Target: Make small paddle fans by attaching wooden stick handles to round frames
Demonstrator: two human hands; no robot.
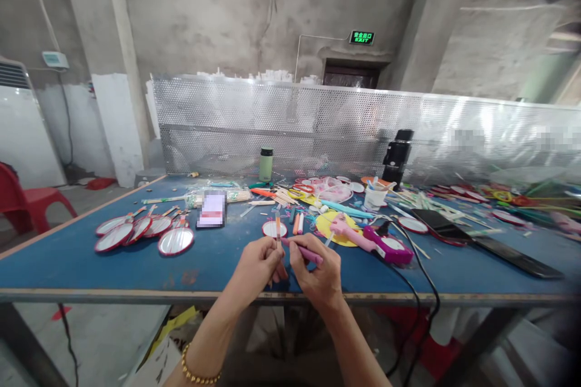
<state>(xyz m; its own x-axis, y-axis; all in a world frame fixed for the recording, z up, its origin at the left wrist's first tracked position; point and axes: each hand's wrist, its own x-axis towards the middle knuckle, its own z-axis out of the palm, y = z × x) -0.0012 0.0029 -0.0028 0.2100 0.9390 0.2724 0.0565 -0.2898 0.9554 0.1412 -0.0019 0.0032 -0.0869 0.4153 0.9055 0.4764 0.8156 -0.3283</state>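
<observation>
My L hand (261,261) is pinched, thumb on fingers, round a narrow banded stick (278,226) held approx. upright above the front edge of the table; my R hand (320,272) is clamped on a purple marker (309,253), pen-style, tip at or just beside the stick. Contact: can't tell at this res. Directly behind the stick, a small red-rimmed disc (271,229); can't tell if it's joined or just lying beyond. Just past my R fingers, an orange marker (296,223), then a yellow disc (323,224) w/ a pink corded tool (351,233) across it and a purple box (390,246) alongside. To L, well apart from my hands, a group of handled discs (175,241), some overlapping, nr. a phone (211,211). Further back: loose sticks (285,196), white cup (374,198), green bottle (265,166). Progress (my est.): this stick is mid-work, not yet put down; the L group, w/ handles on, looks further along, poss. done. Loose sticks at back prob. unused. Qty left: can't tell, clutter hides too much.
</observation>
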